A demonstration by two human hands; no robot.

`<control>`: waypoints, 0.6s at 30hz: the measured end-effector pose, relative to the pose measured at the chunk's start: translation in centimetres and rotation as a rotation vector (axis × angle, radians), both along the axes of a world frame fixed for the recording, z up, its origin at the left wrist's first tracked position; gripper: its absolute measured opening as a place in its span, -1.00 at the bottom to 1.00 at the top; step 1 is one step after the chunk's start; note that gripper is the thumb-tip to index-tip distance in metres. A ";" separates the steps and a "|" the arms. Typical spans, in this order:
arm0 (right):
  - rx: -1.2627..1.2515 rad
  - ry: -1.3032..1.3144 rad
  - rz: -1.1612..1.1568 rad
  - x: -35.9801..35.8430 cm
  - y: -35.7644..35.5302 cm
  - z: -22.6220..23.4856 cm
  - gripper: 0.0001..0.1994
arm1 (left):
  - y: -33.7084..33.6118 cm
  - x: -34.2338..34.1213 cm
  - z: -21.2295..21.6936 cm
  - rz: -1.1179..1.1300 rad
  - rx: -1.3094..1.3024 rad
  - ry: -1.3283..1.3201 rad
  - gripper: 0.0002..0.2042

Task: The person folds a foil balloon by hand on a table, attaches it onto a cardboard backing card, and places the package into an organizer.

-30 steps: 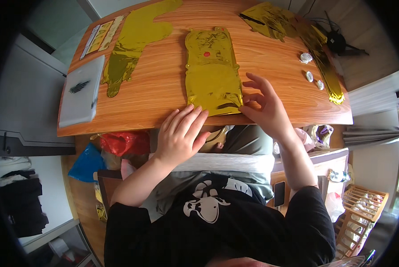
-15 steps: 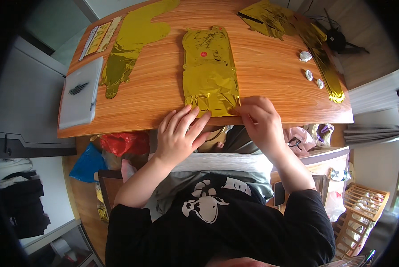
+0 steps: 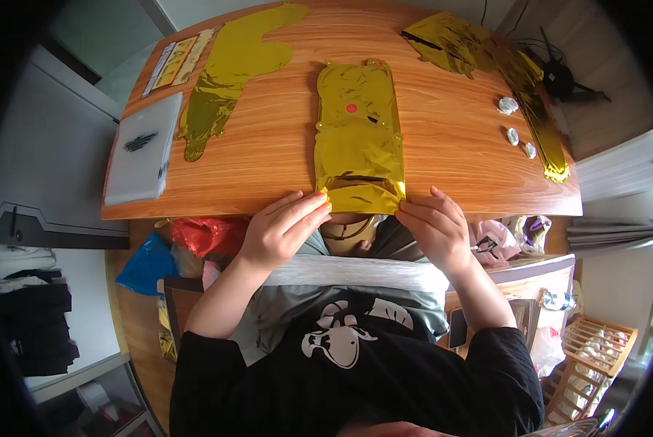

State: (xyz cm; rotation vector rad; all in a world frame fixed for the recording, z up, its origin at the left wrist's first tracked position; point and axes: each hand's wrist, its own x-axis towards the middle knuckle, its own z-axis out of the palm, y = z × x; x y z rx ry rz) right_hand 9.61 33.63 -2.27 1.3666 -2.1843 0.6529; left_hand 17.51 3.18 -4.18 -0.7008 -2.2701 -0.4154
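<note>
Head view, looking down on a wooden table (image 3: 268, 160). Flat gold foil balloon (image 3: 358, 131) lying in the middle of the table, long way pointing away, near end folded up at the table's front edge. Small red dot near its far end. Left hand (image 3: 283, 229) at the fold's left corner, fingers (image 3: 308, 207) stretched out and pinching the foil edge. Right hand (image 3: 436, 226) at the fold's right corner, fingertips curled onto the foil, holding it too. Both hands just off the table's front edge.

Another gold foil shape (image 3: 228, 73) lying flat to the left, well apart from the hands. Grey flat pad (image 3: 143, 149) at the far left edge, with a strip of stickers (image 3: 175, 60) beyond it. Crumpled gold foil (image 3: 487, 54) at the far right, running down that side. Three small white bits (image 3: 512, 135) beside it. Red bag (image 3: 206, 237) and blue bag (image 3: 148, 266) under the table on the left.
</note>
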 end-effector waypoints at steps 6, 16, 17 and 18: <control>-0.012 0.014 -0.041 -0.2 0.1 -0.4 -0.72 | -0.4 -0.2 -0.1 -0.055 0.047 0.020 -0.82; -0.052 0.088 -0.041 0.1 0.4 -0.7 -0.71 | -0.8 0.4 -0.8 0.006 -0.035 0.152 -0.94; -0.055 0.095 -0.031 0.2 0.5 -0.8 -0.71 | -0.9 0.6 -0.8 0.007 -0.036 0.152 -0.94; -0.057 0.104 -0.024 0.2 0.5 -0.8 -0.70 | -1.0 0.6 -0.9 0.002 -0.052 0.162 -0.85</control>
